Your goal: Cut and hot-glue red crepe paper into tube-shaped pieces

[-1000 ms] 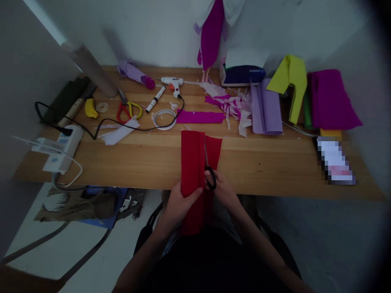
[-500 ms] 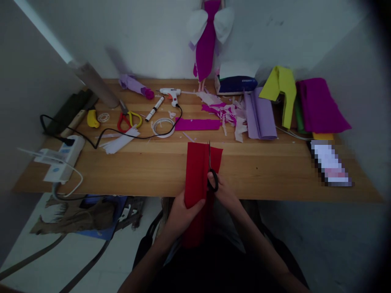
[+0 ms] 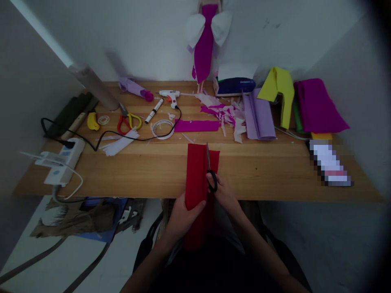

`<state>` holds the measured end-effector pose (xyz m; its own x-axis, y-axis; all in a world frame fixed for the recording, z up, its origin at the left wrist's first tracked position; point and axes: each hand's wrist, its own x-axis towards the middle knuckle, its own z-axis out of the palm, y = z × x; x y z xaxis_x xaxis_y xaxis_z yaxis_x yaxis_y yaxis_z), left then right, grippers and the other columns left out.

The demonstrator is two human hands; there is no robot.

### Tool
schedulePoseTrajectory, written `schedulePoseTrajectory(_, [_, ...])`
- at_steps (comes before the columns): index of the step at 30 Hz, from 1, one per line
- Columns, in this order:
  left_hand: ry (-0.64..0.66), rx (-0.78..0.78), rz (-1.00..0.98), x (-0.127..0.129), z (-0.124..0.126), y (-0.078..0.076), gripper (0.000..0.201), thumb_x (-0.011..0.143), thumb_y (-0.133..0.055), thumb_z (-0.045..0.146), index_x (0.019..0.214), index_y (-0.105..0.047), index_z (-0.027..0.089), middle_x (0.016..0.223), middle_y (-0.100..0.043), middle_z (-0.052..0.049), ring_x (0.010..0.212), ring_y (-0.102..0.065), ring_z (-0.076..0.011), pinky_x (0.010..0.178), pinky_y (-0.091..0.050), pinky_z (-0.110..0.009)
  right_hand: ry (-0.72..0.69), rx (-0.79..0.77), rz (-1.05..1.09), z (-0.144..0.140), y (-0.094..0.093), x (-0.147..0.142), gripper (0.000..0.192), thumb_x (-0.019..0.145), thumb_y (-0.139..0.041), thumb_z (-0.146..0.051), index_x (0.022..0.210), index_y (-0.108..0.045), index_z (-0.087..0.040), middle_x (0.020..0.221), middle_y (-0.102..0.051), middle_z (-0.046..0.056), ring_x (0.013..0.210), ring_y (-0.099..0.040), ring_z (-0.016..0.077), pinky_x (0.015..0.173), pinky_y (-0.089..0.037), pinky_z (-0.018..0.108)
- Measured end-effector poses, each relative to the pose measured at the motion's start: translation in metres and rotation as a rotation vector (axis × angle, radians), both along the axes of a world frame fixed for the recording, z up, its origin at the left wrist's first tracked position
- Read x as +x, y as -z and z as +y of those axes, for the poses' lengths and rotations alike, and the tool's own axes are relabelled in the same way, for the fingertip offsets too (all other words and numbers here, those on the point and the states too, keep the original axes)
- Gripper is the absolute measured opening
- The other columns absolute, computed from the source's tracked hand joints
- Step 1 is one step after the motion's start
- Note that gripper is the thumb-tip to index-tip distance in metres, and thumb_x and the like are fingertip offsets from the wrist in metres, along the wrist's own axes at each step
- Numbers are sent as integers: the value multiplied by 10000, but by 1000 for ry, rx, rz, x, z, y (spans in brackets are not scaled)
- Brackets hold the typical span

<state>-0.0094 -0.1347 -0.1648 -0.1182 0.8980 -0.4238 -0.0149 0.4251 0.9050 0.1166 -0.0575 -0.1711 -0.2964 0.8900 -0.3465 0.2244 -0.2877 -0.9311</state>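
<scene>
- Centrally, the red sheet (image 3: 195, 175) reaches over the front edge of the worktop (image 3: 259, 179), its lower end towards the person's lap; whether it touches the wood, I cannot tell.
- The left hand (image 3: 181, 215) pinches the sheet's left side, thumb across the top; the other fingers are mostly hidden.
- The right hand (image 3: 226, 195) has its fingers closed about the black handle of the scissors (image 3: 215, 184); exactly how they sit in the loops is unclear.
- The blade points away from the person, along the red sheet, with a flap of red to its right.
- Just beyond the sheet lies a magenta strip (image 3: 197, 125), with a white ring (image 3: 153, 129) at its left end.
- Behind these are a pen (image 3: 154, 111) and a glue gun (image 3: 173, 94).
- Right of the glue gun, scraps (image 3: 226, 114) lie in a heap beside a lilac sheet (image 3: 259, 118).
- A doll (image 3: 204, 49) in magenta stands by the wall.
- A phone (image 3: 330, 162) lies at the far right, well apart from the hands.
</scene>
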Motion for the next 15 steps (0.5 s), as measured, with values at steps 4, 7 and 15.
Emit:
schedulePoseTrajectory(4, [-39,-5,-5,3,2,4,400,716,-676,321,1051,-639,107,1091,-710,-149,1007,-663,-268,932,-500,-389,-8,16,5,6,7,-3,642,711,-409,-849,601,-428,-217,520,-444,-12,509,-421,131,528,-379,274])
schedulePoseTrajectory(7, [-115,-47,46,-2,2,10,405,714,-672,361,1030,-630,111,1072,-714,-156,978,-674,-277,883,-528,-394,-32,41,14,13,15,-5,637,726,-402,-837,625,-465,-212,546,-488,5,542,-458,142,571,-404,286])
schedulePoseTrajectory(15, [-176,60,301,-59,34,1,442,761,-648,434,1067,-575,124,1095,-682,-169,998,-660,-300,848,-536,-426,-30,172,-44,19,17,7,598,785,-352,-786,675,-503,-218,645,-582,45,653,-557,173,663,-466,309])
